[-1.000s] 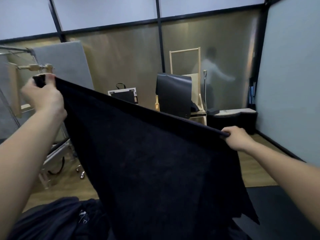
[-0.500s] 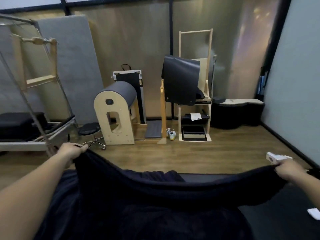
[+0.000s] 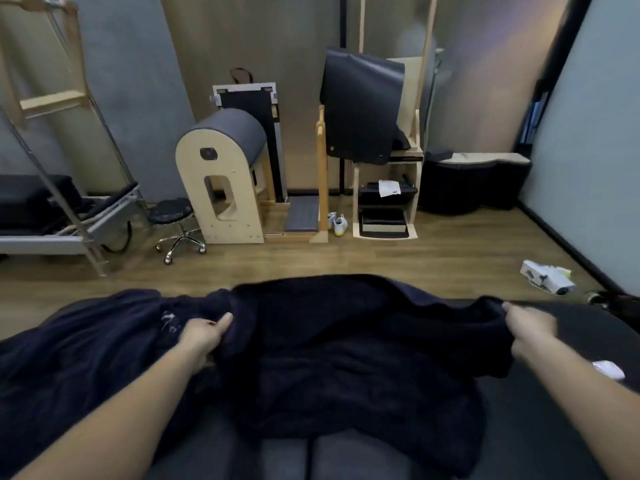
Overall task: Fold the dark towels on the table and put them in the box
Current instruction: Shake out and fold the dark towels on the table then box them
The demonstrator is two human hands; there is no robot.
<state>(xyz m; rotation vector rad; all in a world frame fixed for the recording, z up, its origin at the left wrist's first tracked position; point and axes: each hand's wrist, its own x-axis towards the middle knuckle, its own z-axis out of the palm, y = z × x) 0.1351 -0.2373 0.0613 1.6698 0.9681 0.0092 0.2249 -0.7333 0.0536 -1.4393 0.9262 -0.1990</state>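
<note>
On the dark table (image 3: pixel 568 420), L hand (image 3: pixel 204 336) & R hand (image 3: pixel 530 329) each grip the far edge of the dark towel (image 3: pixel 346 344), fingers curled into the cloth. It lies spread btwn them, w/ a towel heap (image 3: pixel 79 344) just beside it on the left.

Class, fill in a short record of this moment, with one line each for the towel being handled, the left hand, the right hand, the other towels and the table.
held towel: dark, lying rumpled on the table, not yet folded
left hand: grips the held towel's left edge
right hand: grips its far right corner
towel heap: dark, lies left of the held towel
table: dark surface, partly bare on the right
</note>
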